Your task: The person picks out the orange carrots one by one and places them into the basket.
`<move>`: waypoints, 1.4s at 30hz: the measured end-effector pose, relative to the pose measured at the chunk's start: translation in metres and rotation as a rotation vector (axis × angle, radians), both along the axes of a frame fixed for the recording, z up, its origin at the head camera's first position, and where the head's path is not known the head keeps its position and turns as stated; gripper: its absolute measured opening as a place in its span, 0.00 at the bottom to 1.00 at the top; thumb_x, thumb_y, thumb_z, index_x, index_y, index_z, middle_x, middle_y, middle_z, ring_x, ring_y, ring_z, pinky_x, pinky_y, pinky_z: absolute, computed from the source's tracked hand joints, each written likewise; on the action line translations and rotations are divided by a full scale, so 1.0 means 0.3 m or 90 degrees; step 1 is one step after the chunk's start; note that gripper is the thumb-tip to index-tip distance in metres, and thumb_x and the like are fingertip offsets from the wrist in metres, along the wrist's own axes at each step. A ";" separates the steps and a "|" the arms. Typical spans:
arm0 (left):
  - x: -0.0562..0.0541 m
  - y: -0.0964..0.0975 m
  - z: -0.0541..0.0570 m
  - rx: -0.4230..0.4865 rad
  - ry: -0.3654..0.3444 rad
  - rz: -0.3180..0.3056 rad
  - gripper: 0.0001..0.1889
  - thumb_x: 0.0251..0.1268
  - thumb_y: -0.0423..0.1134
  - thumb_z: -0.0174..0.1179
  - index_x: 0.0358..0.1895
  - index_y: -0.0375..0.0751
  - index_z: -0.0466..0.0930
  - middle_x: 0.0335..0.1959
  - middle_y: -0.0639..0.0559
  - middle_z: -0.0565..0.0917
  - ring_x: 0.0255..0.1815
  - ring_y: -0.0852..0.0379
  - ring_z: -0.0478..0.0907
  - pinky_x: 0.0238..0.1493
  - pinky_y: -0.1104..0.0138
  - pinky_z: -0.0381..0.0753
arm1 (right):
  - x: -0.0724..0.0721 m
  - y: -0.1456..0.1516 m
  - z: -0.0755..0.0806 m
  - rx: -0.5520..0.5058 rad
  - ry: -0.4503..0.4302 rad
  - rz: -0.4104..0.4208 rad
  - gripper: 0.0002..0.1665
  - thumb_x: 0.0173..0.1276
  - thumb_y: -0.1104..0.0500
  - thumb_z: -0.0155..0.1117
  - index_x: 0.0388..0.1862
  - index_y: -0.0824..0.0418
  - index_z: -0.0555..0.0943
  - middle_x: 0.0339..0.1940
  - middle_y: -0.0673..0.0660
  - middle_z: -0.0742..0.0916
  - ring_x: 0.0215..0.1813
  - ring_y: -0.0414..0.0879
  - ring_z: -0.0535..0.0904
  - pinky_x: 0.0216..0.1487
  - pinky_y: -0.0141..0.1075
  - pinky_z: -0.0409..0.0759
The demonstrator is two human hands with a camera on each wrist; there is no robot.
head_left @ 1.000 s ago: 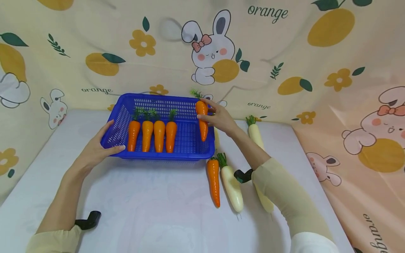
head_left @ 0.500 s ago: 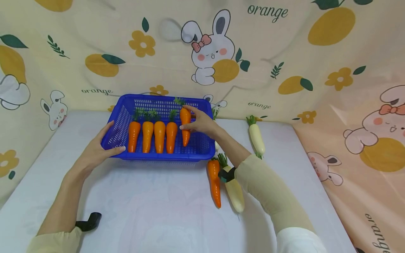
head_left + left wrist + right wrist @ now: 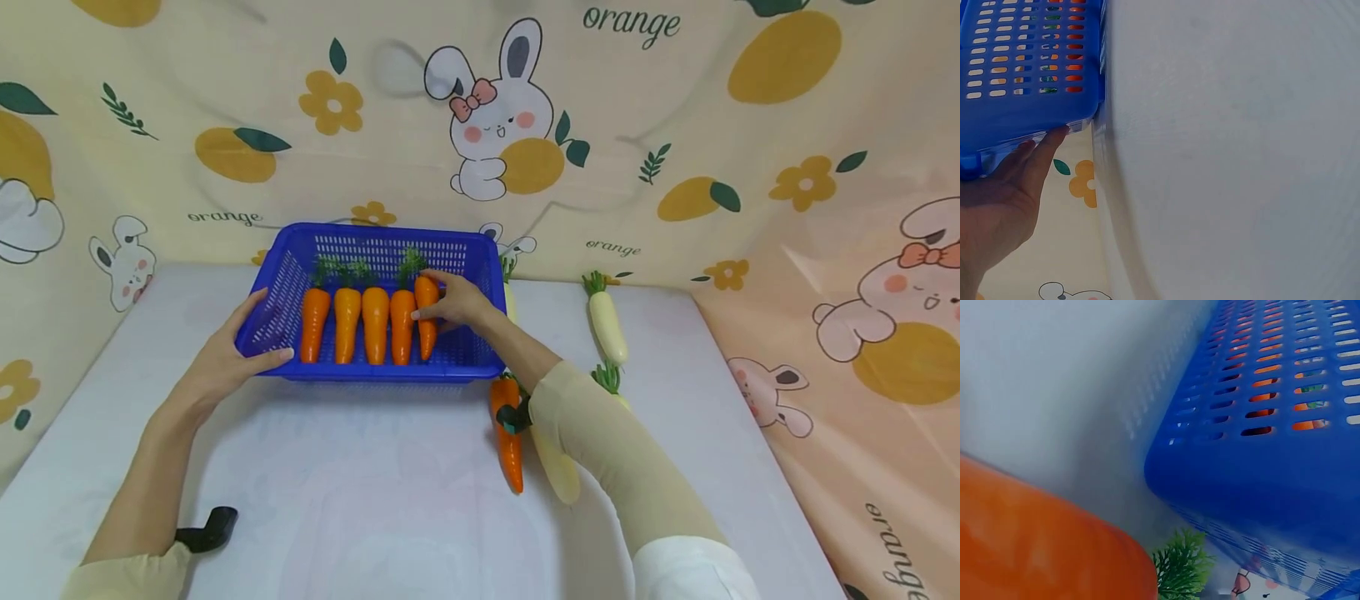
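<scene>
A blue plastic basket (image 3: 408,371) holds a row of upright orange toy carrots (image 3: 375,325) with green tops against its back. At its front left corner my left hand (image 3: 225,358) grips the rim, thumb along the front edge and fingers at the left side; the left wrist view shows those fingers against the outer wall. Inside the basket, my right hand (image 3: 453,302) pinches another carrot (image 3: 427,333) between thumb and fingers, beside the rightmost one of the row. Neither that hand nor the carrot it holds shows clearly in the right wrist view.
On the white table (image 3: 337,483), right of the basket, lie another carrot (image 3: 511,458) and several white radishes (image 3: 607,329). My right sleeve covers part of them. A printed cloth (image 3: 300,183) stands behind and at the right side.
My right hand has carried the carrot leftward and down inside the basket, from the right end to beside the row. The left hand has kept its place on the basket.
</scene>
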State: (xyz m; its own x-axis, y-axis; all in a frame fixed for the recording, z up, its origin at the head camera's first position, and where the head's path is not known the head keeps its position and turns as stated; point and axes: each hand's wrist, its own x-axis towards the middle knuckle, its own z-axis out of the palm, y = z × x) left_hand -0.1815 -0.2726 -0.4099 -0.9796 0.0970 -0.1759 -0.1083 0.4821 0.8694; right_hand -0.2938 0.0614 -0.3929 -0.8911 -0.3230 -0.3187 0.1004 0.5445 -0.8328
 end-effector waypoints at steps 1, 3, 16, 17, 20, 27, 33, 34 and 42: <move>0.000 0.000 0.001 0.001 0.001 0.000 0.55 0.63 0.53 0.67 0.81 0.65 0.32 0.81 0.34 0.36 0.77 0.25 0.34 0.68 0.27 0.39 | 0.000 -0.001 0.000 0.014 0.001 0.004 0.50 0.60 0.60 0.76 0.79 0.49 0.62 0.68 0.66 0.73 0.56 0.58 0.82 0.43 0.46 0.87; 0.001 0.000 0.001 0.002 0.002 0.000 0.55 0.63 0.53 0.67 0.81 0.65 0.33 0.81 0.35 0.36 0.77 0.26 0.34 0.68 0.27 0.39 | 0.002 -0.004 0.002 0.044 0.005 0.015 0.51 0.60 0.59 0.76 0.79 0.48 0.62 0.69 0.66 0.73 0.56 0.56 0.82 0.43 0.44 0.87; 0.002 0.003 -0.015 0.018 0.010 -0.001 0.54 0.63 0.52 0.68 0.81 0.61 0.34 0.81 0.34 0.36 0.78 0.27 0.34 0.69 0.28 0.37 | 0.013 -0.003 -0.003 0.020 -0.047 0.036 0.53 0.62 0.62 0.74 0.81 0.48 0.57 0.76 0.66 0.66 0.55 0.54 0.83 0.44 0.38 0.86; 0.002 0.003 -0.017 0.019 0.009 -0.003 0.54 0.63 0.52 0.68 0.81 0.62 0.34 0.81 0.34 0.37 0.78 0.27 0.34 0.69 0.28 0.38 | 0.016 0.001 -0.002 0.010 -0.054 0.037 0.53 0.62 0.63 0.73 0.81 0.48 0.56 0.77 0.66 0.64 0.55 0.54 0.82 0.46 0.39 0.86; 0.003 0.006 -0.021 0.024 0.006 -0.006 0.54 0.63 0.52 0.67 0.81 0.62 0.34 0.81 0.35 0.36 0.78 0.27 0.34 0.69 0.28 0.38 | 0.027 0.013 0.010 -0.024 -0.069 0.034 0.53 0.63 0.64 0.72 0.81 0.49 0.55 0.77 0.66 0.62 0.58 0.56 0.81 0.51 0.43 0.85; 0.003 0.006 -0.014 0.010 0.002 0.001 0.55 0.63 0.55 0.67 0.81 0.64 0.33 0.81 0.36 0.35 0.77 0.26 0.34 0.68 0.27 0.39 | 0.061 0.054 0.070 -0.080 -0.041 0.025 0.48 0.64 0.64 0.71 0.79 0.51 0.60 0.76 0.67 0.65 0.68 0.57 0.73 0.59 0.48 0.80; 0.005 0.005 -0.006 0.006 -0.009 0.002 0.55 0.63 0.56 0.66 0.81 0.64 0.32 0.81 0.35 0.34 0.77 0.25 0.33 0.67 0.26 0.40 | 0.116 0.106 0.106 -0.116 0.005 0.041 0.42 0.66 0.62 0.70 0.77 0.52 0.65 0.74 0.66 0.69 0.60 0.54 0.81 0.60 0.49 0.79; 0.005 0.005 -0.006 0.005 -0.010 0.002 0.55 0.63 0.56 0.66 0.81 0.65 0.31 0.80 0.35 0.34 0.77 0.24 0.33 0.67 0.26 0.40 | 0.127 0.117 0.110 -0.121 0.015 0.040 0.41 0.66 0.62 0.70 0.76 0.51 0.66 0.73 0.65 0.71 0.59 0.53 0.81 0.60 0.49 0.79; 0.003 0.005 -0.002 0.015 -0.003 -0.001 0.54 0.64 0.54 0.66 0.81 0.65 0.32 0.80 0.34 0.34 0.76 0.24 0.35 0.67 0.27 0.41 | 0.235 0.215 0.137 -0.148 0.073 0.010 0.32 0.69 0.54 0.68 0.71 0.52 0.72 0.68 0.56 0.77 0.58 0.49 0.82 0.57 0.42 0.82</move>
